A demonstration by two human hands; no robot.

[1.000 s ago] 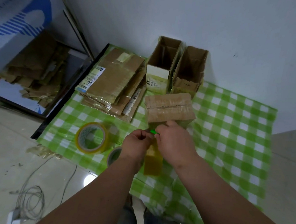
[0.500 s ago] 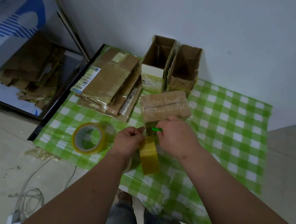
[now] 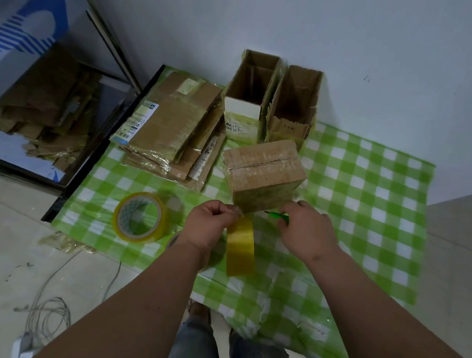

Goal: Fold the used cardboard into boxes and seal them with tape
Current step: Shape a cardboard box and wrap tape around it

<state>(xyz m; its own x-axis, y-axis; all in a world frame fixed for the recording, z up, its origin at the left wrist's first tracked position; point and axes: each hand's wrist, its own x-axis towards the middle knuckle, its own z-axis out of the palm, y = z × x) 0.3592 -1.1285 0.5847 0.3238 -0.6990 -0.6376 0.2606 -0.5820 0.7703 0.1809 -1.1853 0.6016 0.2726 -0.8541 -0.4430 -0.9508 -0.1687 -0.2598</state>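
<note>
A closed, taped cardboard box stands on the green checked cloth, just beyond my hands. My left hand pinches the top end of a yellow strip of tape, which hangs down from my fingers. My right hand grips a small green cutter, its tip pointing left toward the tape. A big roll of yellow tape lies on the cloth to the left. Another roll is mostly hidden under my left wrist.
A stack of flattened cardboard lies at the back left of the cloth. Two open upright boxes stand against the white wall. A tray of cardboard scraps and a white cable are on the floor at left.
My hands have drawn apart; the right hand with the cutter moved right, away from the tape strip. The strip now hangs free from my left hand. The view has shifted slightly.
</note>
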